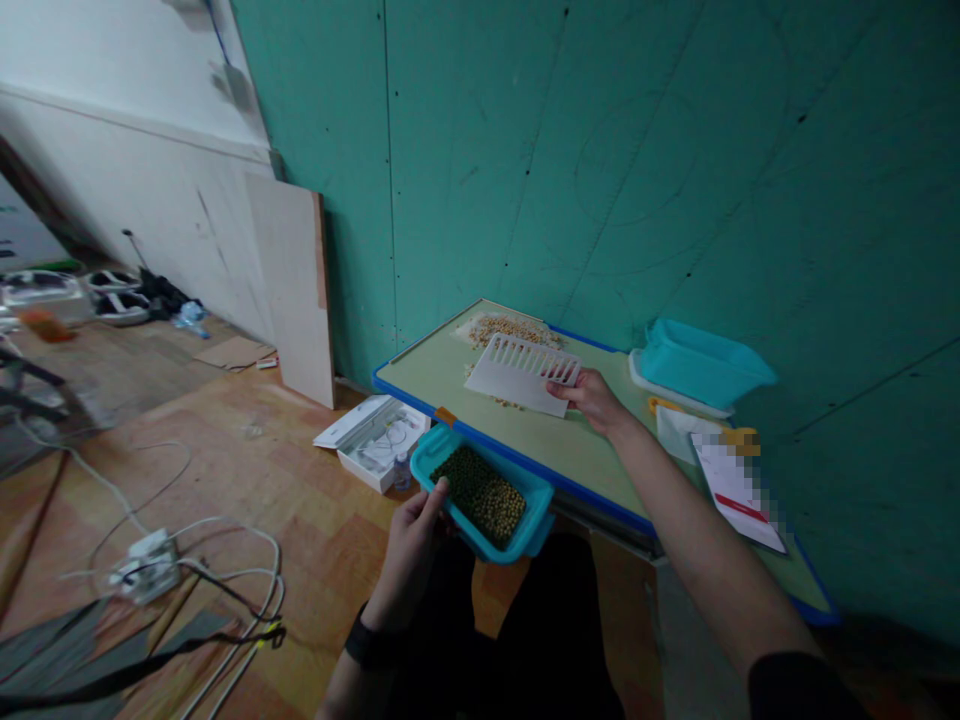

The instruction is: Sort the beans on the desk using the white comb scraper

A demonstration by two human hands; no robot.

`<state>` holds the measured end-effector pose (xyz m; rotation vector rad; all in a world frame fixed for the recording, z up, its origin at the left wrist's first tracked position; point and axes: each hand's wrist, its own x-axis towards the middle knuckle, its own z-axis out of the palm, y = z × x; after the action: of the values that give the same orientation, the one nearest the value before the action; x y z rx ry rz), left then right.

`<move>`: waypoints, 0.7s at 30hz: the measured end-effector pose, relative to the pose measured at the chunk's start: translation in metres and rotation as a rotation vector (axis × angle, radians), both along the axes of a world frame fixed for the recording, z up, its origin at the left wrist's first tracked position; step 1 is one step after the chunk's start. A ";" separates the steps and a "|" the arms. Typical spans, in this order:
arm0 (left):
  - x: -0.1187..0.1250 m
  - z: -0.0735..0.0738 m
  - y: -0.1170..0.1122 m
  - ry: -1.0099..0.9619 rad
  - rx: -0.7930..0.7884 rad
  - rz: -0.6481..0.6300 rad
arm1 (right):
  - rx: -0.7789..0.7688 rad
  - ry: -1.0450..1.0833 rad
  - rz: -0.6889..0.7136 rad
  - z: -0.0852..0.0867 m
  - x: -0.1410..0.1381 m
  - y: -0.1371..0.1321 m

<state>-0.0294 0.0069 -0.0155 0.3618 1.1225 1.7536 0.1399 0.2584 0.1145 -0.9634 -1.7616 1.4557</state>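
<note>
My left hand (pixel 420 525) grips the near-left rim of a blue plastic container (pixel 536 515), its thumb over the edge. Dark green beans (pixel 466 472) and yellowish beans (pixel 501 508) lie side by side in the container, which is just off the table's front edge. In my right hand (pixel 589 398) is a white slotted plastic scraper (pixel 514 385), held by its right end above the table (pixel 450 365). Pale yellow beans (pixel 510 330) are spread behind the scraper, and a few more (pixel 508 404) show at its front edge.
A larger blue basin (pixel 701 365) stands on a white lid (pixel 675 388) at the table's back right. Nearer are a phone-like device (pixel 739 495) and yellow-handled items (pixel 739 440). An open white box (pixel 382 445) sits on the floor beside a small bottle (pixel 402 470). Cables and a power strip (pixel 148 565) lie left.
</note>
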 end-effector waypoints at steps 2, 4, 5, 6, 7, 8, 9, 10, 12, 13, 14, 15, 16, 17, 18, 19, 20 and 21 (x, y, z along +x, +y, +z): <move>0.000 0.001 0.000 0.003 0.001 -0.005 | 0.005 0.012 -0.018 0.000 0.000 0.001; 0.000 0.001 -0.001 -0.001 0.003 -0.002 | 0.002 0.013 -0.033 0.000 0.001 0.001; 0.000 0.001 -0.001 -0.003 0.001 0.001 | -0.002 0.008 -0.034 0.000 0.001 0.001; 0.000 0.001 -0.001 -0.006 -0.001 0.007 | -0.008 0.001 -0.031 0.000 0.002 0.001; 0.000 0.001 -0.001 -0.007 -0.004 0.013 | -0.013 -0.007 -0.025 0.000 0.002 0.001; 0.000 0.000 -0.001 -0.006 -0.007 0.015 | -0.016 -0.015 -0.018 0.000 0.003 0.001; 0.000 -0.001 0.000 -0.002 -0.010 0.014 | -0.017 -0.023 -0.009 0.001 0.003 0.000; 0.000 -0.002 0.000 0.002 -0.011 0.014 | -0.018 -0.031 0.002 0.001 0.003 0.000; -0.001 -0.004 0.001 0.011 -0.010 0.009 | -0.018 -0.040 0.020 0.001 0.004 0.000; -0.001 -0.005 0.001 0.015 -0.011 0.008 | -0.018 -0.042 0.027 0.001 0.004 -0.001; -0.001 -0.005 0.001 0.018 -0.011 0.010 | -0.018 -0.042 0.033 0.001 0.004 -0.001; -0.001 -0.006 0.001 0.018 -0.010 0.011 | -0.019 -0.041 0.036 0.001 0.004 -0.001; -0.001 -0.006 0.001 0.016 -0.008 0.011 | -0.018 -0.039 0.040 0.001 0.005 -0.002; -0.001 -0.006 0.001 0.012 -0.006 0.010 | -0.017 -0.038 0.046 0.001 0.005 -0.002; -0.001 -0.005 0.000 0.007 -0.003 0.011 | -0.017 -0.038 0.054 0.001 0.005 -0.003; 0.000 -0.005 0.000 0.001 0.000 0.010 | -0.015 -0.040 0.060 0.001 0.005 -0.004; 0.000 -0.004 0.000 -0.002 0.004 0.005 | -0.012 -0.043 0.068 0.001 0.005 -0.005; 0.000 -0.003 -0.001 -0.003 0.006 0.002 | -0.007 -0.048 0.075 0.001 0.005 -0.005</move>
<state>-0.0295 0.0062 -0.0189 0.3618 1.1165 1.7586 0.1444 0.2530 0.1154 -0.9522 -1.8463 1.4972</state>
